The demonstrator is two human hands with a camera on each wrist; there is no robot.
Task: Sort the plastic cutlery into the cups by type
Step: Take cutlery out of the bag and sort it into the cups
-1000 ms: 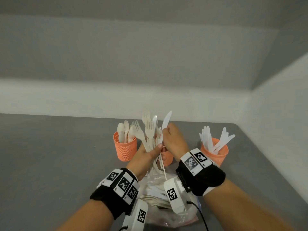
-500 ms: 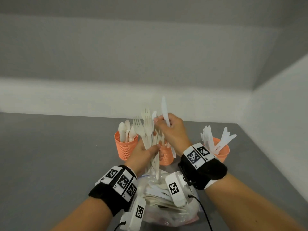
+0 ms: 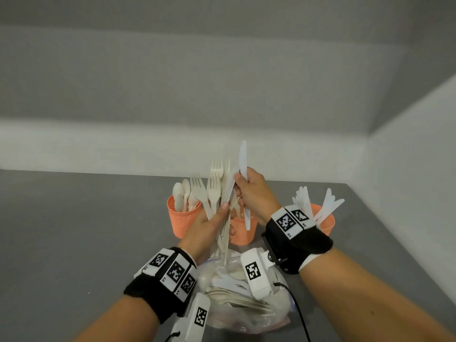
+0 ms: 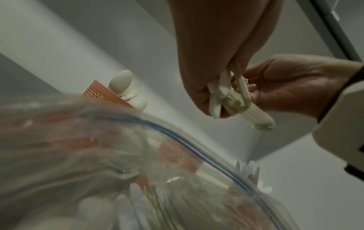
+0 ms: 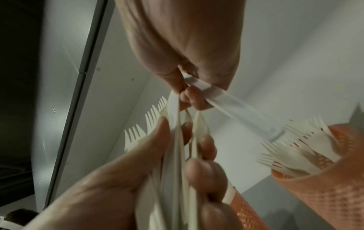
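- Nearest the person, a clear bag [image 3: 249,304] lies on the grey table [image 3: 74,243] with unsorted white cutlery inside; its blue zip line shows in the left wrist view.
- Above the bag, the left hand [image 3: 209,228] clenches a bundle of forks [image 3: 212,191], tines up, handles poking out below the fist. The stems look thin and slick, so a looser grip could let several slide back into the bag.
- Just beside it, the right hand [image 3: 251,193] pinches a white knife [image 3: 243,174] between thumb and fingers, held nearly upright, blade tip highest. Its fingers touch the bundle's tops, so pulling away could drag a fork along.
- Behind the hands stands the middle cup [image 3: 243,233], orange mesh, already holding forks in the right wrist view. The knife hangs right over it; let go here, it would land among the wrong type.
- To the left, the spoon cup [image 3: 183,223] stands close by the left hand; a sideways sweep could tip it.
- To the right, partly hidden by the wrist strap, the knife cup [image 3: 325,222] holds a fan of white knives, well apart from the knife in hand. I judge that the crossing could knock those splayed blades.
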